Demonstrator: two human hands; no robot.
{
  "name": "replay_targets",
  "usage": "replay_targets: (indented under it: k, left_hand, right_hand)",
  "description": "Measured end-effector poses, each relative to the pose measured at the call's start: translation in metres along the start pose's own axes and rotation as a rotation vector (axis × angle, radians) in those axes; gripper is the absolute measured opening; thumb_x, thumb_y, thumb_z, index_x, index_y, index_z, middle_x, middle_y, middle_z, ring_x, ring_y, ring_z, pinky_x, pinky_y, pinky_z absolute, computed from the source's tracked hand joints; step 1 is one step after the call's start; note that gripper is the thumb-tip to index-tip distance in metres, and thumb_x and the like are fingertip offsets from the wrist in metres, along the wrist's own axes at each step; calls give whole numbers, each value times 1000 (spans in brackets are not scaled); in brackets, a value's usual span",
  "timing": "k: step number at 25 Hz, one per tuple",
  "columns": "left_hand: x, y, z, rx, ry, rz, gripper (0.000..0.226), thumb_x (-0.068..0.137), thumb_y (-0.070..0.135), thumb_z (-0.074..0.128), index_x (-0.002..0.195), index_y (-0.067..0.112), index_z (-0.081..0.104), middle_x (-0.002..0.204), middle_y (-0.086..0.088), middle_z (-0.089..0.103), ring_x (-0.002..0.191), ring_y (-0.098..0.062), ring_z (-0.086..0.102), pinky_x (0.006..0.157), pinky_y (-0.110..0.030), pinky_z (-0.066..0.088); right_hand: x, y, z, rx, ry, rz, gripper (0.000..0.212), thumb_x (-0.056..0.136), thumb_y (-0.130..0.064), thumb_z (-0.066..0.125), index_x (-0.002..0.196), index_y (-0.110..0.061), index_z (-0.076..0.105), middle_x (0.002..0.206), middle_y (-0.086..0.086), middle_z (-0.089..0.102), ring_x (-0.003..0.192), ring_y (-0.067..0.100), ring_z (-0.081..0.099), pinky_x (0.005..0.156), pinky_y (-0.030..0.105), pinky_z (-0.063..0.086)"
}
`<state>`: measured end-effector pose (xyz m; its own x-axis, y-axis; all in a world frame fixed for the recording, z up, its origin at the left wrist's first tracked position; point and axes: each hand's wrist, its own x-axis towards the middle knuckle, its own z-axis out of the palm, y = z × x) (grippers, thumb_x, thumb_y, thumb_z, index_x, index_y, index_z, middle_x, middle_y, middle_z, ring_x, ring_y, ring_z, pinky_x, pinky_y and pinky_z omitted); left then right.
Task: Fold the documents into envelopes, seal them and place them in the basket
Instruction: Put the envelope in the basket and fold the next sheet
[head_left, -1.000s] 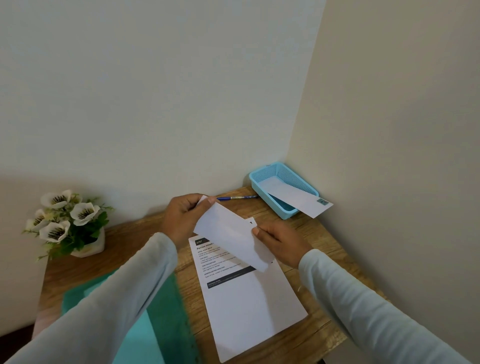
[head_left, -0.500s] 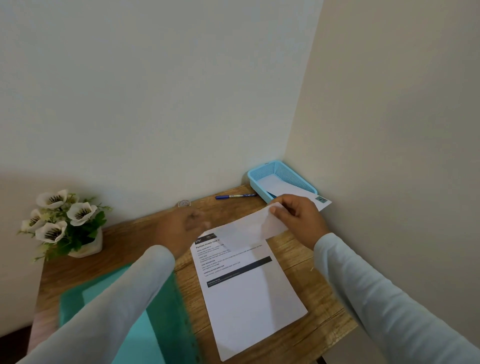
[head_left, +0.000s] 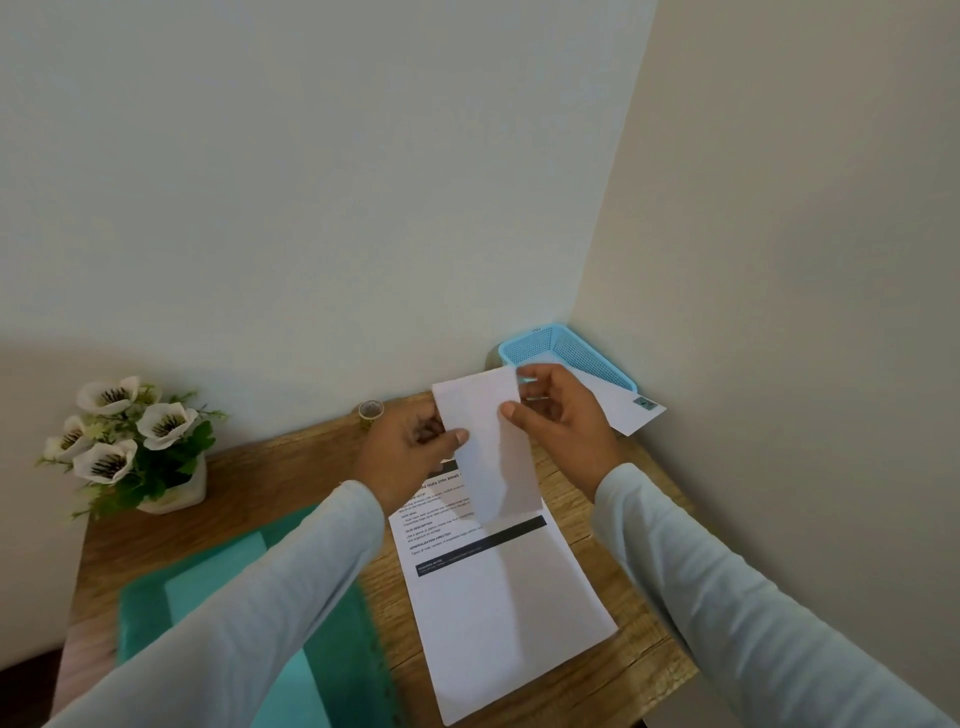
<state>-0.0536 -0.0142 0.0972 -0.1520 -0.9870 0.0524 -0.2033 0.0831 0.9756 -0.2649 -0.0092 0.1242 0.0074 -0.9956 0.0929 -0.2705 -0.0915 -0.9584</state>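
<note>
A white envelope is held upright above the table, long side vertical. My left hand pinches its left edge and my right hand grips its right edge near the top. Under it lies a printed document, flat on the wooden table. The blue basket stands in the far right corner. Another envelope with a stamp leans out over the basket's front rim.
A teal folder lies at the left front of the table, partly under my left sleeve. A pot of white flowers stands at the far left. A small tape roll sits by the back wall. Walls close the back and right.
The envelope went from both hands to the right hand alone, moved toward the basket, then came back. Both hands now hold it upright instead of slanted.
</note>
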Motion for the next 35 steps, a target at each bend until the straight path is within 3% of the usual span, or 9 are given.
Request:
replay_targets:
  k: [2,5,8,11,18,24,27,31,35]
  left_hand:
    - [-3,-3,0,-38,-1,-40,21,90,10,75,108,21,75,93,3,78,84,-16,73,72,-36,61]
    - [-8,-2,0,-72,26,-47,29,86,17,81,113,23,73,101,7,78,94,-14,73,81,-33,60]
    - [-4,8,-6,-121,52,-45,28,86,23,80,113,25,74,103,9,78,94,-10,73,82,-30,59]
    - [0,15,-12,3,18,-24,11,91,28,75,101,26,79,95,7,78,87,-14,73,78,-38,61]
    - [-2,9,-11,5,43,-43,9,93,30,72,97,27,80,91,4,78,85,-22,73,72,-38,61]
    - [-2,2,-23,-91,194,-92,11,95,26,69,92,24,80,90,2,77,82,-17,68,70,-31,57]
    - [-2,-6,-33,-208,283,-172,14,96,26,68,101,17,78,96,-2,76,85,-20,66,70,-30,55]
    - [-1,-31,-32,-305,348,-306,17,96,27,68,104,15,77,98,-3,76,86,-22,64,72,-33,53]
    - [1,-60,-24,-171,284,-381,8,96,16,69,97,17,77,97,-6,76,88,-28,69,75,-40,58]
  right_hand:
    - [-1,8,3,-61,-28,20,7,98,-28,68,102,-23,69,102,-3,72,97,18,68,89,39,61]
    - [-1,13,7,-164,-61,1,19,102,-28,62,89,-17,68,93,2,72,86,20,65,86,49,57]
    - [1,9,10,-317,-142,-69,19,102,-31,60,90,-19,68,91,-1,70,86,17,63,82,43,57]
    - [0,4,16,-402,-224,-127,20,102,-32,59,89,-19,66,88,-3,69,83,13,62,79,38,55]
    - [-4,4,24,-454,-295,-113,30,106,-36,52,89,-14,65,86,3,68,80,16,61,77,43,53]
    - [-2,22,9,-526,-301,-70,41,105,-35,51,71,-13,53,73,11,57,68,19,49,67,44,46]
    - [-7,35,-4,-509,-292,7,36,105,-32,53,77,-11,62,77,6,61,74,16,54,72,38,48]
    - [-13,54,-13,-442,-270,118,28,104,-30,57,77,-26,63,85,-7,69,85,16,69,85,40,61]
    - [-9,73,-20,-441,-152,201,19,101,-23,62,83,-22,66,91,-2,70,88,19,68,86,40,61]
